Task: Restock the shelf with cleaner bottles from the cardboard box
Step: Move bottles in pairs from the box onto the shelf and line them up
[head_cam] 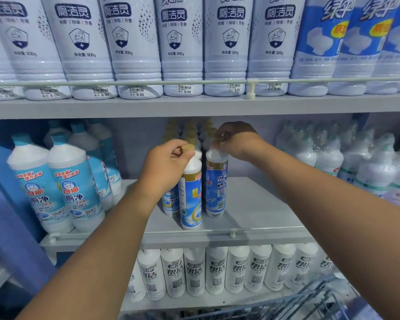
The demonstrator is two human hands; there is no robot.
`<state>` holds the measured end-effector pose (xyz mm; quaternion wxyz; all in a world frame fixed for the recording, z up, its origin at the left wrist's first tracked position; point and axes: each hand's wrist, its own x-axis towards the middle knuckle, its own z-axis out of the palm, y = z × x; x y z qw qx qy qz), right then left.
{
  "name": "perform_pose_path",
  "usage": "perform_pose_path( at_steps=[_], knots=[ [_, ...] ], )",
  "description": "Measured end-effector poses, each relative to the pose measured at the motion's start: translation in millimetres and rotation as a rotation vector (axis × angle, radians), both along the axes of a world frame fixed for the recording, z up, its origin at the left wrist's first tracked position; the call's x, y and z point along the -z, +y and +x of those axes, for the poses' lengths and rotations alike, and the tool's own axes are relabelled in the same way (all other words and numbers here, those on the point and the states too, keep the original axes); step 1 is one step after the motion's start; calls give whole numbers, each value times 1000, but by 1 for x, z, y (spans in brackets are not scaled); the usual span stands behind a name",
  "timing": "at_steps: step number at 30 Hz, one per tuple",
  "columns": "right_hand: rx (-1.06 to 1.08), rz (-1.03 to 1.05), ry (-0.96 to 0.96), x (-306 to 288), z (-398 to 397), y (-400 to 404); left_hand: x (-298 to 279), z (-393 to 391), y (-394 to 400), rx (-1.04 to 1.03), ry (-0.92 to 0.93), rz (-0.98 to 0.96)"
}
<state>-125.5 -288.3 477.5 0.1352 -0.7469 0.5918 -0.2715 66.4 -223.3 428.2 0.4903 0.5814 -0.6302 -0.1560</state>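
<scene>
Left hand (165, 165) pinches gold cap of front bottle (191, 192) on middle shelf (252, 209). Right hand (237, 140) grips top of neighbour bottle (216, 181), just beside. Upper row (180, 42) reads 厕洁灵, 800g, tags 6.00. Left bottles (76, 188): 白猫 厕净.

A single wide-angle view is given, taken from head height close in front of the middle shelf (252, 204). The lens is pointed forward and slightly down at that shelf's front rail. A higher tier is seen above the middle shelf and a lower tier beneath it, bowed by the lens. Both forearms are seen reaching toward it from the bottom edge.
</scene>
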Motion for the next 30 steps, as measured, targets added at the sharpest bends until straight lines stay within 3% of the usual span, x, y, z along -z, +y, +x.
perform_pose_path(
  at_steps=[15, 30],
  knots=[
    [-23, 16, 195, -10, 9, 19, 6, -2, 4, 41, 11, -7],
    [-15, -55, 208, -14, 14, 26, 6, -3, 5, 59, 42, -18]
  ],
)
